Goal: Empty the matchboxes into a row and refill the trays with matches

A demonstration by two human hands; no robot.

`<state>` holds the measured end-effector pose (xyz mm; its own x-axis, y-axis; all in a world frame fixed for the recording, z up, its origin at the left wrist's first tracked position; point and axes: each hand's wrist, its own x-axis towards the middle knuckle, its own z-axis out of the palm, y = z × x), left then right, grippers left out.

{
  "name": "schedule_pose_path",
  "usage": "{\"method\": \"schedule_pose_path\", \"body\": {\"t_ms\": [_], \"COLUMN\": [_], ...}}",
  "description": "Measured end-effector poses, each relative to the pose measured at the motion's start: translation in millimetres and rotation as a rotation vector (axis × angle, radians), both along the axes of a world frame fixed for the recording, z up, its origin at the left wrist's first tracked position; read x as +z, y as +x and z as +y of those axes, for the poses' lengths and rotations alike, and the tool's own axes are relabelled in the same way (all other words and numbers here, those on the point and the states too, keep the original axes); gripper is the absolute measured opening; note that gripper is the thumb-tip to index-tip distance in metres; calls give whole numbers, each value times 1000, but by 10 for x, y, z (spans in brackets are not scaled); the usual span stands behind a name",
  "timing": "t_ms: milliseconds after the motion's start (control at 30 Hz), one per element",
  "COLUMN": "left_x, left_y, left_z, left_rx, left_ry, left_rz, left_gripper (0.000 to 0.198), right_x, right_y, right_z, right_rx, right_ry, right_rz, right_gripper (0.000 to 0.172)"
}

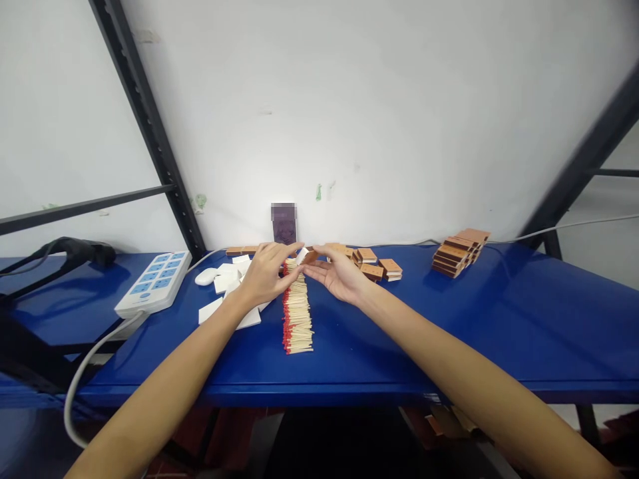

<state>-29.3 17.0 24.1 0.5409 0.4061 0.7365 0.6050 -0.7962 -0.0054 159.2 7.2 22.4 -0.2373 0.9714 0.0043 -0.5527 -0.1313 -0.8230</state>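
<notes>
Row of matches (297, 313) lies mid-table, red heads toward the left, running away from the viewer. At its far end: left hand (267, 273), fingers together and bent over the matches; grip unclear. Right hand (335, 274) just right of that end, palm up, fingers loosely spread. Small brown box (311, 256) between the fingertips. White trays (228, 279) left of the row; matchbox stack (458, 253) well right; blue table (449, 332) beneath.

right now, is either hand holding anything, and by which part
Left hand and right hand seem to pinch a brown matchbox by its ends, fingertips only.
</notes>
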Motion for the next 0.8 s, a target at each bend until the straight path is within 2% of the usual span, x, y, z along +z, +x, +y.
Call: {"method": "schedule_pose_path", "body": {"t_ms": [233, 467, 600, 667, 800], "left_x": [-15, -61, -103, -91, -4], "left_y": [-6, 25, 55, 46, -21], "left_z": [11, 2, 13, 15, 4], "left_rx": [-25, -119, -178, -203, -229], "left_ry": [-71, -61, -12, -3, -20], "left_rz": [34, 70, 6, -17, -5], "left_gripper": [35, 55, 55, 54, 56], "right_x": [-25, -54, -55, -39, -8], "right_y": [24, 31, 28, 37, 93], "right_z": [-54, -76, -78, -75, -50], "right_rx": [46, 92, 87, 65, 48], "right_ry": [18, 150, 191, 213, 230], "right_rz": [-19, -159, -183, -196, -217], "right_gripper": [9, 25, 27, 25, 9]}}
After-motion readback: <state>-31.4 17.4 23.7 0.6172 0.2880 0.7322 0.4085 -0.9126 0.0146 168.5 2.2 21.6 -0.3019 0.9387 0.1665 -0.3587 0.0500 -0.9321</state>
